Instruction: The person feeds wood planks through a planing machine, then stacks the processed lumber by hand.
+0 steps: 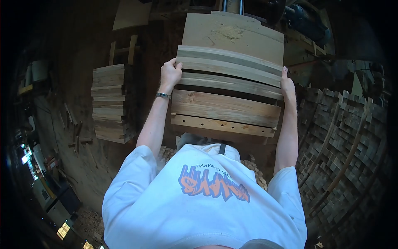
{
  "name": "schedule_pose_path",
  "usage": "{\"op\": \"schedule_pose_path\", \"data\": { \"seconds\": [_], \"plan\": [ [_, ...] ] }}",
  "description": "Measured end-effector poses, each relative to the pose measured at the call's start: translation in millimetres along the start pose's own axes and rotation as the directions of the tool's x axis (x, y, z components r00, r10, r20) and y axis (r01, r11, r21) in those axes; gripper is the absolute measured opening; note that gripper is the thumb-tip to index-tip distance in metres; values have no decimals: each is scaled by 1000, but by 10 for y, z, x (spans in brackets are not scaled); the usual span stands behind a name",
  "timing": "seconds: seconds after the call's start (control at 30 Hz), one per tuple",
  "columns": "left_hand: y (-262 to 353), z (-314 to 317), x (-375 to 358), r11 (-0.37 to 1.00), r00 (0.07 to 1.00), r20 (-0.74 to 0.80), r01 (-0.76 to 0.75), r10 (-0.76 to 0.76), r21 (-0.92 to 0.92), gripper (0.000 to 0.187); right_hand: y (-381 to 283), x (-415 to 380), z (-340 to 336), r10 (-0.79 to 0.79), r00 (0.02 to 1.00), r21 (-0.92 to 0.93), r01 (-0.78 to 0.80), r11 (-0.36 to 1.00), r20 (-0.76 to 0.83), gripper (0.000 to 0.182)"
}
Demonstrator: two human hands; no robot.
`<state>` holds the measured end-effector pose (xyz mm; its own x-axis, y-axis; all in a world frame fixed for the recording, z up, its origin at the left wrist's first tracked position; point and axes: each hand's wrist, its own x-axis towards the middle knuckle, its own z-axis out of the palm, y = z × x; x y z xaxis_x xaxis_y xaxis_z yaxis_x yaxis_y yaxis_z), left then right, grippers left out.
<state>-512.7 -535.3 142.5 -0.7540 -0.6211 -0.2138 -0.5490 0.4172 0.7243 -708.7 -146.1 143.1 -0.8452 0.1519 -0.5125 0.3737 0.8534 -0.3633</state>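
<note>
My left hand [171, 74] is closed on the left end of a wooden board [232, 62], its thumb and fingers at the corner. At the opposite end, my right hand [287, 85] grips the same board, thumb pointing up along the end; its other fingers are mostly hidden. Nearer my body lie a narrower greyish board [230, 85] and a wide brown board [226, 103], with dark gaps between them. A pale strip with several round holes [222, 125] runs along the near edge.
Beyond the boards is a flat panel [199, 31] with a heap of sawdust [230, 33]. A stack of short boards [108, 103] stands at the left. Many stacked wood blocks [344, 141] fill the right side. A dark motor-like machine [309, 25] sits at the upper right.
</note>
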Motion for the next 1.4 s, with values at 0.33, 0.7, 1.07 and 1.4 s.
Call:
{"op": "schedule_pose_path", "data": {
  "seconds": [0.33,0.7,1.07,1.4],
  "plan": [
    [1097,592,-175,360,504,556,-863,661,354,108,-249,-1421,459,-808,563,-106,805,584,-174,60],
    [1335,829,266,397,486,739,-862,466,316,133,-57,-1605,935,-920,334,-157,939,305,207,100],
    [741,-866,-78,907,318,897,185,309,-378,100,-417,-1511,826,-778,449,-314,888,335,440,97],
    [-1413,-2904,-1226,614,809,347,-22,474,-789,129,-2178,-2304,1124,-652,568,280,606,744,502,78]
  ]
}}
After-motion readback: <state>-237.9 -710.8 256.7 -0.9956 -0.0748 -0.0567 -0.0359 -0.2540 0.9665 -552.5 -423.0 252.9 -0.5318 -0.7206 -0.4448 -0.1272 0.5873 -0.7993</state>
